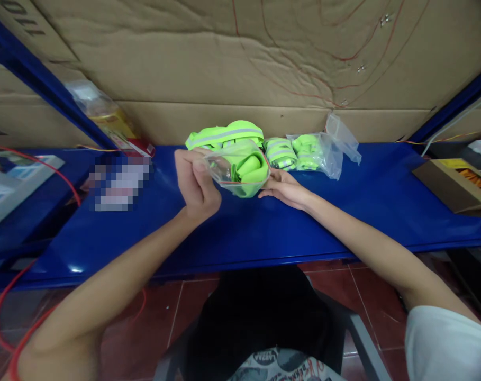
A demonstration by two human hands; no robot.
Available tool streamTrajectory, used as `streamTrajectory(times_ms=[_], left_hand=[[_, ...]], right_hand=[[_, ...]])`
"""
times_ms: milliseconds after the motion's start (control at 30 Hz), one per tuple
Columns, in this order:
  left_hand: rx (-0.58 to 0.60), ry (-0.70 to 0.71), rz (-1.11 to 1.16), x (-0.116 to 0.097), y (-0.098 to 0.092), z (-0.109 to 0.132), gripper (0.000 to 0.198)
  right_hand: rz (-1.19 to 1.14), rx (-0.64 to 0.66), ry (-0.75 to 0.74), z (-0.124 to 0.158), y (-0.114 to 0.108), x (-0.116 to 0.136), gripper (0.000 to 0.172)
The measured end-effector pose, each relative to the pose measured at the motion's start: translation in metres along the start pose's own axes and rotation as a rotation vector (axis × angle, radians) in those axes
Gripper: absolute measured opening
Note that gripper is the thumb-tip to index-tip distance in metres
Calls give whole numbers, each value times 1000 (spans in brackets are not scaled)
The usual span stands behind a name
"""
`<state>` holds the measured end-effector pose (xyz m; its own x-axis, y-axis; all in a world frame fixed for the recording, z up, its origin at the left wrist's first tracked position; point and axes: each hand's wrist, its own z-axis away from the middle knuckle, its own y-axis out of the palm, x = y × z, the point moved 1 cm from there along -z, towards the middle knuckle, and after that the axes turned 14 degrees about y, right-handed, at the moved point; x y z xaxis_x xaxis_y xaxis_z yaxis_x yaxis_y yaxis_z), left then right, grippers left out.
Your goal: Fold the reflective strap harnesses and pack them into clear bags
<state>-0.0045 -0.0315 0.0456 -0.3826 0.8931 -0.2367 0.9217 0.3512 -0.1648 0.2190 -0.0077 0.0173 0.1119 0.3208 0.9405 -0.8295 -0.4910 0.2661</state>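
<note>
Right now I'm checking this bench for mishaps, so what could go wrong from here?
The bag: its mouth looks open, so the green strap inside might spill if it tips.
The grip: the left hand pinches the bag's thin edge and the right hand holds the other side; a hard pull could tear the film.
The loose strap: it lies just behind, so the bag might brush it.

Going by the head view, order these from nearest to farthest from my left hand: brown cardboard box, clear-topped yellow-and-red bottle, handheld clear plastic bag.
1. Handheld clear plastic bag, touching your left hand
2. Clear-topped yellow-and-red bottle, back left
3. Brown cardboard box, far right
</note>
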Motion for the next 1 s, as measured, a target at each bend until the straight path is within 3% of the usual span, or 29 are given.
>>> streamTrajectory(times_ms=[100,200,400,533,700,833,1000], left_hand=[[-208,55,-65,-1,-3,-10,35],[-204,47,-67,4,-2,-15,37],[-49,-71,49,17,5,-6,36],[113,6,159,12,7,1,29],[251,54,121,3,7,4,20],[341,116,44,8,7,3,53],[438,267,-8,22,6,11,71]], right_hand=[[-29,-23,-40,4,-3,11,39],[-51,-117,-147,7,-11,23,50],[-16,-368,-217,4,-33,35,58],[-15,-493,-252,-1,-46,33,57],[-58,-553,-237,-6,-55,31,48],[-118,-539,-233,-6,-54,31,43],[-75,-501,-242,-2,-44,30,43]])
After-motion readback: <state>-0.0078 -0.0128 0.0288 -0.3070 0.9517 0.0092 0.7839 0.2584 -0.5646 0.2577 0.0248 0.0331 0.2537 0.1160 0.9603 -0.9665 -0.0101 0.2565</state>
